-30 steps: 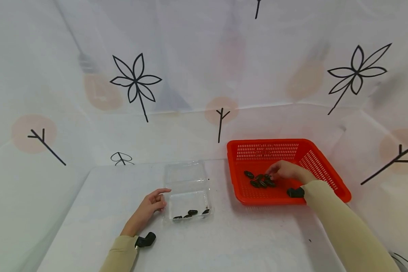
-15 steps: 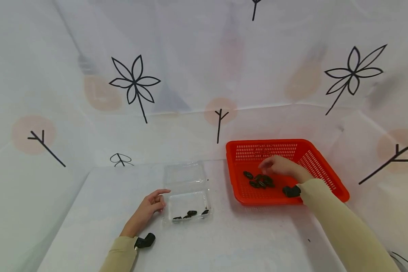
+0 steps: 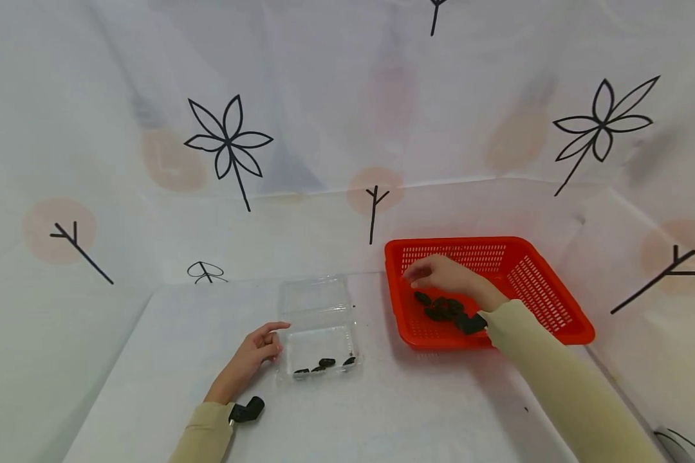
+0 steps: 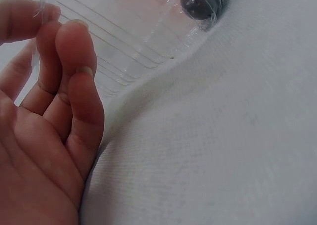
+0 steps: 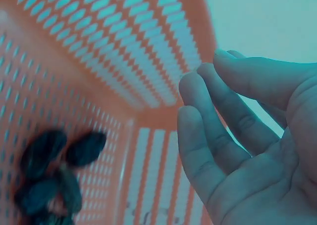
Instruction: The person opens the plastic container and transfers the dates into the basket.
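Note:
A clear hinged plastic container (image 3: 317, 346) lies with its lid back, and several dark oval pieces (image 3: 327, 363) rest along its near side. My left hand (image 3: 249, 360) is at its left edge, the index finger stretched along the rim; thumb and fingers close around the plastic edge (image 4: 38, 17) in the left wrist view. Above the left part of the red basket (image 3: 440, 341) is my right hand (image 3: 443, 275), bent at the fingers. In the right wrist view its thumb meets the fingertips, hiding whatever may be between them. Dark pieces (image 3: 438, 313) lie below that hand.
A patterned sheet (image 3: 324, 128) hangs behind and beside the white table (image 3: 347, 418). The basket's slotted wall (image 5: 114, 27) rises beside the right hand. Black wrist devices (image 3: 246, 409) sit at both cuffs, and a dark cable (image 3: 680, 440) shows at the lower right.
My right hand has lifted off the dark pieces and moved left across the basket towards its left wall. The left hand and the clear container have stayed put.

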Available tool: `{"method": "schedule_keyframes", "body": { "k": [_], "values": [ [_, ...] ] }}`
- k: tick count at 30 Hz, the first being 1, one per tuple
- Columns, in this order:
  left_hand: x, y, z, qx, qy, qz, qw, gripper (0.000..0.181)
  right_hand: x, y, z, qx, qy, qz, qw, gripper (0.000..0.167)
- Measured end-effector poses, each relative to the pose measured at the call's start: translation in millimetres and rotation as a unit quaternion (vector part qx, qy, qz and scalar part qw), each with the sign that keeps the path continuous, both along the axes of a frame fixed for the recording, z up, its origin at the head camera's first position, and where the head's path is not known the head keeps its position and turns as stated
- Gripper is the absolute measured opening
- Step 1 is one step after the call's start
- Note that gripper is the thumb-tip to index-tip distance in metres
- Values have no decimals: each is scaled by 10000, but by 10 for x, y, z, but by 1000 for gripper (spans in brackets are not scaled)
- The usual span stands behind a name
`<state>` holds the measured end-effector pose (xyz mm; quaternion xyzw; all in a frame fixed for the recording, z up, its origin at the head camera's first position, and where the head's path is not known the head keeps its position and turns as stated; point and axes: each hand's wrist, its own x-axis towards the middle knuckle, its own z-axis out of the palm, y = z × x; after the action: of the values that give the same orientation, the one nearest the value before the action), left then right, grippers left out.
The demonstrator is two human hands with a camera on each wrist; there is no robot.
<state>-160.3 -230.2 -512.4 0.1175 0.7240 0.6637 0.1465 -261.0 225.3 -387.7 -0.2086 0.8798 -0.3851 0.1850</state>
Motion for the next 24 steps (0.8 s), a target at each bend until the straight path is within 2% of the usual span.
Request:
{"method": "schedule_keyframes", "body": {
  "k": [9,16,19,24],
  "values": [
    [-8,-3,58,-98,-202,28,9997,47,23,-404,90,68,282,51,9996,24],
    [30,16,37,-73,-203,63,9997,48,37,-676,60,-50,274,477,9985,23],
    [54,28,32,-67,-176,66,9998,48,57,-816,29,-43,152,639,9978,23],
    [97,40,22,-112,-154,105,9998,47,114,-1087,0,-61,-73,1128,9936,25]
  ]
}}
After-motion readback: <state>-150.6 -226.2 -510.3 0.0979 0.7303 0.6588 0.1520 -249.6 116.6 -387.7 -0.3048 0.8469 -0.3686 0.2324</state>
